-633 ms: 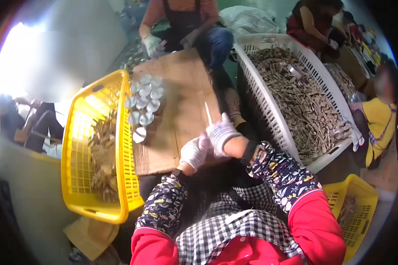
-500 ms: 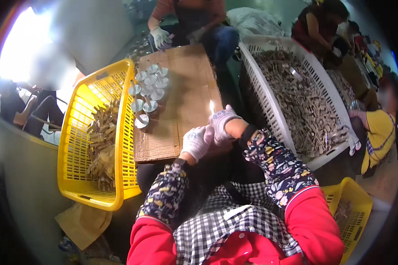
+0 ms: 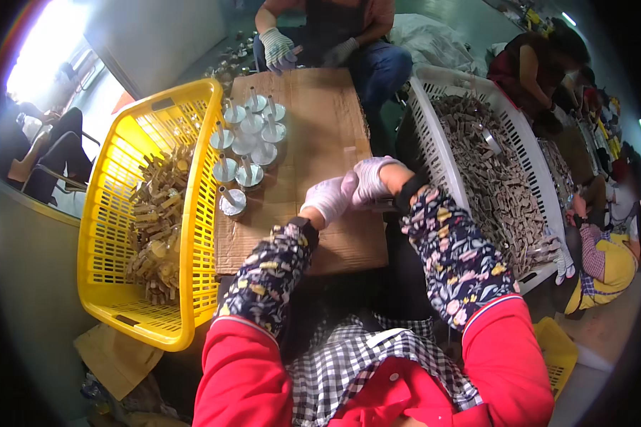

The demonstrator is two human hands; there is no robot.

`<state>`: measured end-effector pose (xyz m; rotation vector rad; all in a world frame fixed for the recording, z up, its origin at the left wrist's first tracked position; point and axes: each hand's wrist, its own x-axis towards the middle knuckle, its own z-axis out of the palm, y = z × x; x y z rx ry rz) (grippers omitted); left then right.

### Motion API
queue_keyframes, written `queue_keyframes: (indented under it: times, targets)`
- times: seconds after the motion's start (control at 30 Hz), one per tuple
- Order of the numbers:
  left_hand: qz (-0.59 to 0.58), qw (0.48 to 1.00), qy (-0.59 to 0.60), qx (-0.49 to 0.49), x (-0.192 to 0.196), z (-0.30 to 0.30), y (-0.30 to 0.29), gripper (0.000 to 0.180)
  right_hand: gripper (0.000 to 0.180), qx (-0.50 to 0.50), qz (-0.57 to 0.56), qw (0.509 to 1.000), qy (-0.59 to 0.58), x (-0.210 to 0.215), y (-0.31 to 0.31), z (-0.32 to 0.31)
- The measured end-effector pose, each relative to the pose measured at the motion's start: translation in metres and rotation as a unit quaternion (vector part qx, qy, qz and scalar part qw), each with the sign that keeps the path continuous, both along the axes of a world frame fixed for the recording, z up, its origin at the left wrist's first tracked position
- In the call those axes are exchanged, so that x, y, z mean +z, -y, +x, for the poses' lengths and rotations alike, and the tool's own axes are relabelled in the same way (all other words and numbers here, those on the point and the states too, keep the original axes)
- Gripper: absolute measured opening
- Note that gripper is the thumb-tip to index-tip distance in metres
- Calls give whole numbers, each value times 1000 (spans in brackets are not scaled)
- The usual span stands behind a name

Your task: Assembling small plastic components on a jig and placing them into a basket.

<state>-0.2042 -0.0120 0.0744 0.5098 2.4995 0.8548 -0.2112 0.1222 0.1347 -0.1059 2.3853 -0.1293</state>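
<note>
While the white-gloved left hand (image 3: 329, 199) and right hand (image 3: 372, 179) press together, grip unclear, bare flat brown cardboard sheet (image 3: 320, 128) lies beyond

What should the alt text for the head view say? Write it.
Two gloved hands, left hand and right hand, meet over a cardboard sheet. Shiny metal pieces stand on it beside a yellow basket; a white basket of small parts sits to the right.

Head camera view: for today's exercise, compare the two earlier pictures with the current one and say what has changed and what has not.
The thin pale stick that stood up from the gloved hands is gone from sight. The left hand and right hand remain pressed together over the cardboard sheet. The metal discs and yellow basket lie unchanged.
</note>
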Motion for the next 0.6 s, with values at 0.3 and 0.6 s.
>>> queue_keyframes:
  times: [0.3, 0.6]
  targets:
    - [78, 995, 32, 51, -53, -85, -10, 66, 60, 86, 156, 968, -177, -2, 12, -32]
    - [31, 991, 113, 65, -50, -144, -7, 63, 78, 211, 234, 910, -268, -18, 15, -68]
